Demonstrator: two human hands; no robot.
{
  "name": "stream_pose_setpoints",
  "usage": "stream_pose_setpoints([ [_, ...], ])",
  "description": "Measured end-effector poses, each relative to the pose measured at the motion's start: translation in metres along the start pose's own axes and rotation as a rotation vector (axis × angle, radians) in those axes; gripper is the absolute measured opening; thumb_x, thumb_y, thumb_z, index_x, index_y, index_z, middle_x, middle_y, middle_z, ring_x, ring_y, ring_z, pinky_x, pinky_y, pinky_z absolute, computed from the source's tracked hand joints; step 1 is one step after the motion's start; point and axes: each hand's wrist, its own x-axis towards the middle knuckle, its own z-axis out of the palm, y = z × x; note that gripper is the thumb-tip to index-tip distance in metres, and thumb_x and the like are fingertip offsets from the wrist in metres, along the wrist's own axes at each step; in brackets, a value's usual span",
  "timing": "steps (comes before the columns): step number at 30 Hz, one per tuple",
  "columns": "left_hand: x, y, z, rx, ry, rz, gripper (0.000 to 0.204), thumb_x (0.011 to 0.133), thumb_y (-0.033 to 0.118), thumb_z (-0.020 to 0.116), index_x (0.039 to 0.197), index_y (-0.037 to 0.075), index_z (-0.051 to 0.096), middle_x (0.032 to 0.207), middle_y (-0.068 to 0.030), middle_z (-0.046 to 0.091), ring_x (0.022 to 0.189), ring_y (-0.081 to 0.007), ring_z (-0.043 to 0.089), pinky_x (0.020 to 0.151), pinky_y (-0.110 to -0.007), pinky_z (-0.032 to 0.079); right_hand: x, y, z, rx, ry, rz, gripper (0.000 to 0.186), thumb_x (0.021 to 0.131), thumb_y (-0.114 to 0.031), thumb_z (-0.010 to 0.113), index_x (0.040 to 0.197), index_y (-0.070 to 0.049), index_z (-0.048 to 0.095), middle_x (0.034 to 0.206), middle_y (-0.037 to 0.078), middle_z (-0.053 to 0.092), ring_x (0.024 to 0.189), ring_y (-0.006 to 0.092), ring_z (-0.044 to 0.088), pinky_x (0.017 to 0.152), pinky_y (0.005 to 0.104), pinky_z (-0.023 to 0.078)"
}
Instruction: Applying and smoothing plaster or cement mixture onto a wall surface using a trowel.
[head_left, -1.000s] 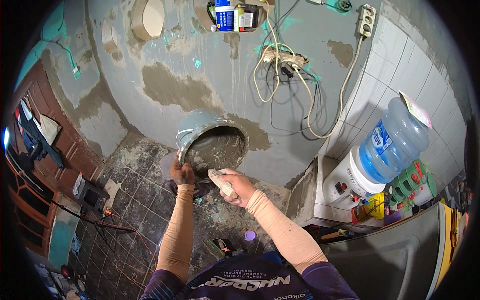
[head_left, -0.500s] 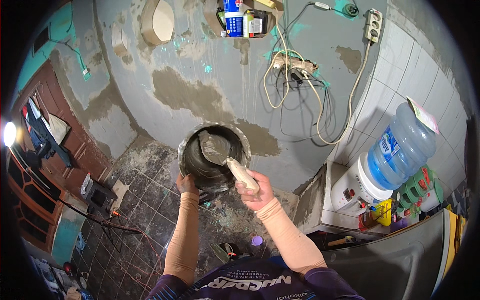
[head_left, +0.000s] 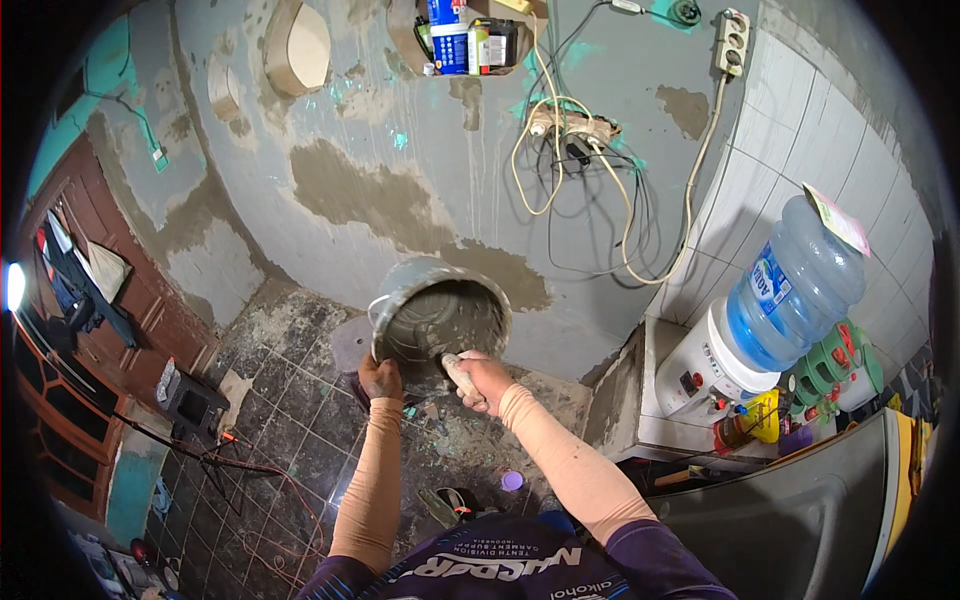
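A grey bucket [head_left: 405,278] is tipped with its mouth toward me, and wet grey mortar [head_left: 465,318] coats its inside. My left hand [head_left: 380,378] grips the bucket's near-left rim, fingers curled over the edge. In my right hand [head_left: 487,382] is a trowel [head_left: 460,374], held by its thick, pale, mortar-smeared handle. Its blade reaches into the bucket's mouth and can hardly be told apart from the mortar there.
Ahead stands a grey wall [head_left: 360,130] with damp plaster patches and dangling cables [head_left: 590,160]. A purplish stool-like thing [head_left: 350,345] is partly hidden behind the bucket. On the right is a water dispenser [head_left: 700,370]; a purple lid [head_left: 512,481] lies on the dirty tiled floor [head_left: 290,400].
The bucket has tipped further toward me and shifted slightly right. My right hand has moved left and a little lower, taking the trowel blade down from the mouth's middle toward the near side.
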Motion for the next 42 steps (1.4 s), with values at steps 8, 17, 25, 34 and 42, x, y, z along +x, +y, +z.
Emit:
stream_pose_setpoints([
  [8,-0.02,-0.012,-0.007,0.178,-0.125,0.004,0.036,0.08,0.011,0.062,0.113,0.0,0.058,0.095,0.0009,0.061,0.076,-0.0105,0.056,0.064,-0.024,0.046,0.007,-0.025,0.015,0.131,-0.156,0.023,0.022,0.091,-0.024,0.047,0.11,-0.015,0.05,0.071,0.011,0.053,0.042,0.0134,0.046,0.027,0.0202,0.026],
  [17,-0.016,-0.022,0.009,-0.087,0.416,-0.343,0.023,0.074,0.001,0.053,0.097,0.002,0.061,0.079,-0.002,0.056,0.067,-0.0199,0.053,0.06,-0.036,0.046,0.002,-0.009,0.011,1.072,-0.648,-0.173,0.031,0.094,-0.026,0.043,0.115,-0.005,0.05,0.08,0.012,0.056,0.054,0.0118,0.051,0.035,0.0187,0.034],
  [25,0.005,-0.043,0.005,-0.141,0.467,-0.586,0.003,0.066,-0.002,0.052,0.066,0.0,0.053,0.073,-0.006,0.052,0.067,-0.023,0.05,0.062,-0.037,0.045,-0.049,0.006,0.007,0.927,-0.488,-0.29,0.034,0.094,-0.029,0.043,0.12,-0.007,0.05,0.079,0.01,0.054,0.053,0.011,0.05,0.034,0.0189,0.033],
  [34,-0.003,-0.022,0.04,-0.08,0.472,-0.359,0.025,0.079,0.004,0.05,0.102,0.003,0.06,0.079,-0.0019,0.054,0.069,-0.0162,0.048,0.061,-0.03,0.039,-0.047,0.01,-0.008,0.667,-0.233,-0.193,0.031,0.088,-0.029,0.051,0.115,-0.013,0.05,0.077,0.012,0.054,0.051,0.0141,0.047,0.034,0.0195,0.031],
  [42,-0.024,-0.016,0.03,0.112,0.317,-0.199,0.03,0.077,0.0,0.053,0.106,0.002,0.061,0.095,-0.0063,0.064,0.072,-0.0191,0.058,0.061,-0.03,0.045,-0.004,0.004,0.007,0.522,0.01,-0.192,0.022,0.088,-0.027,0.049,0.108,-0.018,0.051,0.072,0.011,0.052,0.047,0.0151,0.045,0.033,0.0221,0.031],
])
